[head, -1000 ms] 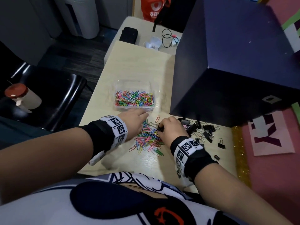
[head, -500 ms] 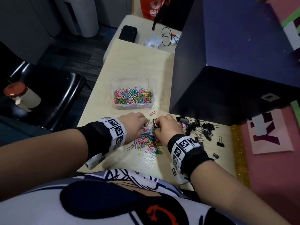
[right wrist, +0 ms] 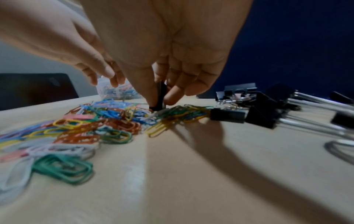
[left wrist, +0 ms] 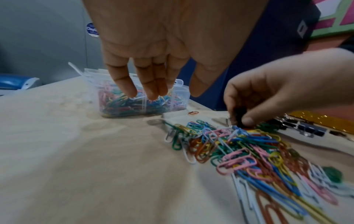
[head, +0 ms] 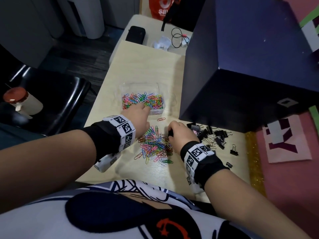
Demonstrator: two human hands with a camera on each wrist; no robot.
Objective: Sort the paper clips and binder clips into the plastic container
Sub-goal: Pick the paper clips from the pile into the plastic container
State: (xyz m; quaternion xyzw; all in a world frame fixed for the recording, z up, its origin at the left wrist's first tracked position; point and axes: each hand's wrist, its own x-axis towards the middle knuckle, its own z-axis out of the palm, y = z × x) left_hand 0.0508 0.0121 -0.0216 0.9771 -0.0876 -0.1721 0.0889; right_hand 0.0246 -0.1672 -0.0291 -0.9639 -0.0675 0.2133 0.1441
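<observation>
Sorting was partway: plastic container (head: pixel 156 87) held paper clips (head: pixel 143 100); loose pile (head: pixel 155 145), binder clips (head: pixel 214 135) remained. Left hand (head: pixel 138 116) spread, right hand (head: pixel 179 134) pinched a black clip (right wrist: pixel 160 97).

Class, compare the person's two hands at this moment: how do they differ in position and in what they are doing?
The left hand hangs over the plastic container with fingers extended and nothing gripped; the right hand sits low at the edge of the loose paper clip pile. The left hand's fingers are relaxed; the right hand's pinch a black binder clip. Both wear marker wristbands.
</observation>
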